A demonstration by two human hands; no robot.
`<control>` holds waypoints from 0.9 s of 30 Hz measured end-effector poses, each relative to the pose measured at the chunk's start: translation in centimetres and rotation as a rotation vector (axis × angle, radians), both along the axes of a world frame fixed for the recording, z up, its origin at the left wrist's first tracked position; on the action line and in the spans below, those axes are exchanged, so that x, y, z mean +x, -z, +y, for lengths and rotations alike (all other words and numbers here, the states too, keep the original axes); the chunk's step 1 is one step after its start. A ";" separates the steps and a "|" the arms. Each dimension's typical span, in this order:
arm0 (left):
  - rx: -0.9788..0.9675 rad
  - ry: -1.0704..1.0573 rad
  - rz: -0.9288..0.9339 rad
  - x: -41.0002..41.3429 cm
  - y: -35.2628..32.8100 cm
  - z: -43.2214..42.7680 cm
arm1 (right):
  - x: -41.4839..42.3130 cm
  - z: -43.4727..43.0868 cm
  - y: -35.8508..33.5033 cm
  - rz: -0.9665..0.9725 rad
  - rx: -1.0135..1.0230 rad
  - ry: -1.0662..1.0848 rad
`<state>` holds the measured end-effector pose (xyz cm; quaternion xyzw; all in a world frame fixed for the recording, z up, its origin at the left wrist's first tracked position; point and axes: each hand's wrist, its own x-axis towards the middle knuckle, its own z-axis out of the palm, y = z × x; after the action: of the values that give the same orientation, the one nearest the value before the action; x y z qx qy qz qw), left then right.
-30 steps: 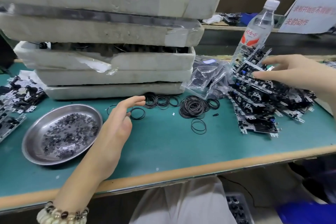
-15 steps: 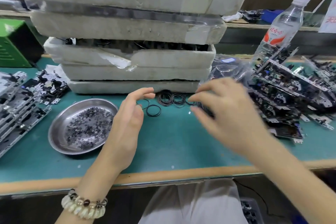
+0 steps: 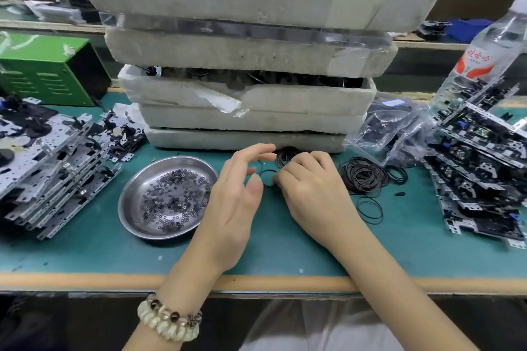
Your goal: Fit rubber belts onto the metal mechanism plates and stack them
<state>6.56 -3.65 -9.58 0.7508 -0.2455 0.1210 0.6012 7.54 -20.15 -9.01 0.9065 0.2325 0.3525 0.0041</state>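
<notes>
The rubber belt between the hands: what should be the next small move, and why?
Probably lift the rubber belt off the mat: the right hand seems to pinch it, the left hand hovers open, and the stacked plates lie aside, untouched.

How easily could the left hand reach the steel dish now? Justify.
Probably easily: the left hand hovers open just beside the steel dish, nothing lies between them, and the right hand, pinching a rubber belt, is on its other side.
</notes>
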 end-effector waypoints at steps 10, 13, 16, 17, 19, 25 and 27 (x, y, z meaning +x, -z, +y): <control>0.077 -0.023 -0.076 -0.8 -0.8 -0.2 | 0.2 -0.1 0.0 0.026 0.044 -0.101; 0.091 -0.033 -0.081 -0.9 -0.9 -0.3 | 0.1 0.3 0.0 0.017 0.044 -0.106; 0.095 -0.057 -0.105 -1.0 -0.9 -0.2 | -0.1 0.3 0.0 0.052 0.114 -0.113; 0.092 -0.065 -0.112 -1.0 -1.0 -0.2 | -0.2 0.2 0.0 0.075 0.153 -0.111; 0.085 -0.080 -0.129 -1.2 -1.3 -0.2 | -0.3 0.0 -0.1 0.132 0.237 -0.092; 0.124 -0.125 -0.184 -2.6 -3.2 2.1 | -0.5 -0.9 -0.5 0.197 0.446 -0.028; 0.241 -0.146 -0.242 -3.1 -4.2 3.7 | -0.5 -1.0 -0.4 0.194 0.482 -0.018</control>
<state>3.45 0.10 -5.36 0.8132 -0.2738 0.2234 0.4625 7.05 -21.17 -8.62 0.9088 0.1491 0.3091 -0.2374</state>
